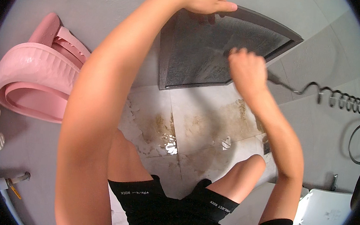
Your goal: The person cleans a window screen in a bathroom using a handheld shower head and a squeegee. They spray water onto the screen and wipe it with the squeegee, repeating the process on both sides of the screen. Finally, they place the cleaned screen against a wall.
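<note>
My left hand (204,1) grips the top edge of a dark-framed window screen (194,53), fingers hooked behind the frame. The screen leans at the wall, its lower edge at the tiled floor, and its mesh looks wet with pale streaks. My right hand (248,68) is closed around a dark handheld sprayer (227,53), held in front of the mesh. Only a bit of the sprayer head shows past my fingers; a faint spray seems to leave it towards the screen. From the handle a black coiled hose (327,90) runs off to the right.
Brownish water lies on the floor tiles (205,117), near a white scrap (226,143) and a floor drain (266,148). Pink plastic basins (38,63) are at the left wall, above a pipe valve with a yellow handle (15,191). A white plastic object (327,209) is at lower right.
</note>
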`<state>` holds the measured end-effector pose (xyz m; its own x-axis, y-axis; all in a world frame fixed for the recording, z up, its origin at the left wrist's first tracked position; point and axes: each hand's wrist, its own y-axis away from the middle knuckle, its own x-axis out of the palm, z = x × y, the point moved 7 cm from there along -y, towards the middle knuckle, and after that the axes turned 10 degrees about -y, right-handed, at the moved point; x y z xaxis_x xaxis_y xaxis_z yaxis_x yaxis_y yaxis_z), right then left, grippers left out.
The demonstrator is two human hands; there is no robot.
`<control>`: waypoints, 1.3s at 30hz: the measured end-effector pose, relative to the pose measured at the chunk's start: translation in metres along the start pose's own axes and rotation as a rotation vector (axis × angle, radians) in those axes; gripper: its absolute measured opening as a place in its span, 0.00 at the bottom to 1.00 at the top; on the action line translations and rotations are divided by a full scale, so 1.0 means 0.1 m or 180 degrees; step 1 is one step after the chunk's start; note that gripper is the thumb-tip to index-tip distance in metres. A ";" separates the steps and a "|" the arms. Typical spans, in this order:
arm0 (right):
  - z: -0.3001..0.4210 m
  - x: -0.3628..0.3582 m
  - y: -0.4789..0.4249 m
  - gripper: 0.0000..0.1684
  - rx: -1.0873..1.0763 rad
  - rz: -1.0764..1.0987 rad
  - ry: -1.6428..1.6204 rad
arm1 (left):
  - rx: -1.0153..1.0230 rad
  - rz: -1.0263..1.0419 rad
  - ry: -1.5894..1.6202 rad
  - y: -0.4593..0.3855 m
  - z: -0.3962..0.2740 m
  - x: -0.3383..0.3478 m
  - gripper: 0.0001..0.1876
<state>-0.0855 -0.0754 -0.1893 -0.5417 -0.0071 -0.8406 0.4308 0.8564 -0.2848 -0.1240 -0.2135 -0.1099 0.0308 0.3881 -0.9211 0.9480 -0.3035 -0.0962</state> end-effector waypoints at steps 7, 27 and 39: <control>1.00 1.85 0.36 0.09 0.0036 0.0989 -0.0293 | -0.0126 0.0150 0.0319 0.14 0.01 -0.04 0.36; 0.01 0.08 0.19 0.04 0.0212 -0.0023 -0.0238 | -0.0144 0.0087 0.0525 0.10 -0.09 0.05 0.35; 1.15 2.39 0.80 0.09 0.0176 0.1248 -0.0449 | -0.0409 0.0270 0.0534 0.20 -0.07 0.02 0.35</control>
<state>-0.0973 -0.0682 -0.4659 -0.2263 0.2401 -0.9440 0.6248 0.7792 0.0484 -0.1023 -0.2125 -0.1107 0.1540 0.5084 -0.8473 0.9720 -0.2320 0.0375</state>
